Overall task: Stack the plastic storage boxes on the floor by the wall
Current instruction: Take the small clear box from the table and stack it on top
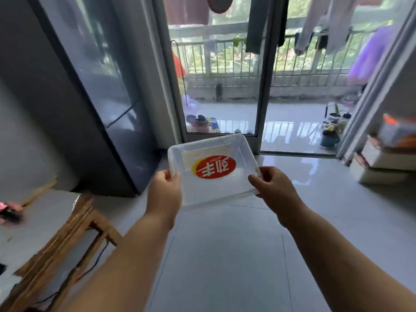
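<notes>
A shallow clear plastic storage box [234, 152] with a red and yellow oval label is held in the air above the grey tiled floor, in front of the balcony door. My left hand [165, 192] grips its near left edge, thumb over the rim. Its near right corner is gripped by my right hand [273, 188]. The box tilts slightly, and its label reads upside down from here.
A tall dark refrigerator [94, 97] stands at the left. A wooden stool [74, 235] and a white surface sit at lower left. The glass sliding door [220, 86] opens to a balcony with potted plants [331, 136]. Stacked white boxes [382, 163] rest at the right wall.
</notes>
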Motion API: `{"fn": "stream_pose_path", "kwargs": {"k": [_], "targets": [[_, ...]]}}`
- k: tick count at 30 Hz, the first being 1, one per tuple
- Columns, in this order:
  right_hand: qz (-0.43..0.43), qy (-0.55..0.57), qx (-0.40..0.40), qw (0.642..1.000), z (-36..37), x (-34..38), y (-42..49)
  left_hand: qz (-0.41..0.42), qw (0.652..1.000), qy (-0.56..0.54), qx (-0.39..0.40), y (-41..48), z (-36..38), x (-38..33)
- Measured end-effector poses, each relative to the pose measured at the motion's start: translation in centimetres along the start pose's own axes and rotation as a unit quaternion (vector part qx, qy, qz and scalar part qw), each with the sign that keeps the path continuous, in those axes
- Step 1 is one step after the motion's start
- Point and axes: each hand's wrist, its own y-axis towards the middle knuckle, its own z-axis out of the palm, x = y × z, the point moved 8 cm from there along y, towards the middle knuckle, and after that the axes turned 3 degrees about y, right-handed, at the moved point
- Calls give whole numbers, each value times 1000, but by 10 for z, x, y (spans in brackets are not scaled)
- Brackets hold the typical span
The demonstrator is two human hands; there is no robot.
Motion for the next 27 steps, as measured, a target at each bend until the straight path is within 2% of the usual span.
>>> {"fn": "stream_pose_path", "kwargs": {"k": [12,19,27], "targets": [[68,21,-175,982,-205,-84,135,23,975,-2,221,83,316,-56],[121,50,-280,951,-325,-125,230,32,944,36,327,124,507,-123],[141,37,-389,910,-469,-157,284,38,901,70,426,109,697,-188]]}}
